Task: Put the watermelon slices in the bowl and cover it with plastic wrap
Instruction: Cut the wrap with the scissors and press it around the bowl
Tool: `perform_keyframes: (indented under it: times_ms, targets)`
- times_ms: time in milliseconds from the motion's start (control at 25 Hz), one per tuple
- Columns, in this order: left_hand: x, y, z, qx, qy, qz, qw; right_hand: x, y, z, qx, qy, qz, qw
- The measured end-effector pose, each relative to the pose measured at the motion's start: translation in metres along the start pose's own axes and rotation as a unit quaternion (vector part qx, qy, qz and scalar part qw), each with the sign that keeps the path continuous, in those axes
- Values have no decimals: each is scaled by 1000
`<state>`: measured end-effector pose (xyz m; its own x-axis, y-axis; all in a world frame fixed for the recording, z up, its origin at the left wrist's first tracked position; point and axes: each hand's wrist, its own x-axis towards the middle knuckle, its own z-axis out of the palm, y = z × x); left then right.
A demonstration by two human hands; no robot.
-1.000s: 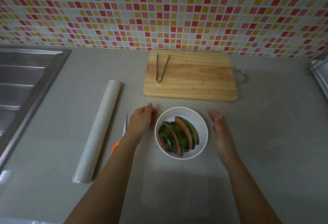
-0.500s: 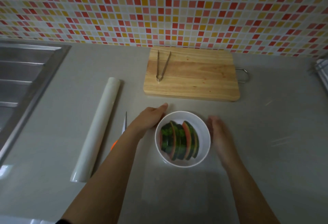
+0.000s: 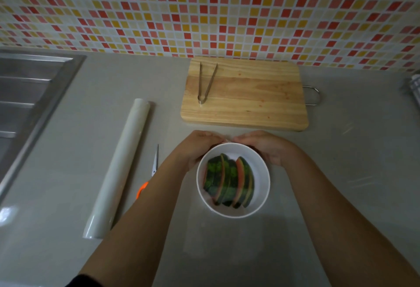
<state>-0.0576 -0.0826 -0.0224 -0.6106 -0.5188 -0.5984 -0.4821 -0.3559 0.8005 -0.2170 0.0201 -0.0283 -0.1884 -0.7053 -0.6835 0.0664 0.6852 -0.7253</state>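
Left hand (image 3: 200, 148): fingers (image 3: 209, 135) curled over the far-left rim of the bowl (image 3: 261, 168), grasping it. Right hand (image 3: 266, 149): fingers (image 3: 245, 137) curled the same way over the far-right rim. The two sets of fingertips almost meet at the far edge, with a small glint between them. Whether they also pinch wrap there cannot be told.

Bowl: one, white, upright on the desk (image 3: 341, 173), just in front of the board (image 3: 250, 100), between the forearms.

Slices (image 3: 229, 181): inside the bowl, overlapping, rinds showing. At least four; exact count unclear.

Wrap (image 3: 227, 236): a faint clear sheet shows on the desk at the bowl's near side. How far it covers the bowl cannot be confirmed.

Other items:
- One roll (image 3: 118, 170), lying left of the bowl, well apart.
- One pair of scissors (image 3: 155, 164), orange handles, between the roll and the left forearm, partly hidden by the forearm.
- One board, against the tiled wall.
- One pair of tongs (image 3: 205, 84), on the board's left part, arms spread.
- One sink (image 3: 27, 95), far left.
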Motion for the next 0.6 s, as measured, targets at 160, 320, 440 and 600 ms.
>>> perform_keyframes:
  times_ms: [160, 320, 440, 600]
  targets:
    - [3, -3, 2, -31, 27, -44, 998, 4, 6, 2, 43, 47, -13, 998]
    - [5, -2, 3, -78, 28, -55, 995, 7, 7, 5, 33, 69, 7, 997]
    - [3, -1, 1, -35, 28, -34, 998, 5, 7, 3, -6, 72, -5, 997]
    - [4, -3, -3, -82, 2, -48, 995, 4, 11, 0, -39, 71, -27, 996]
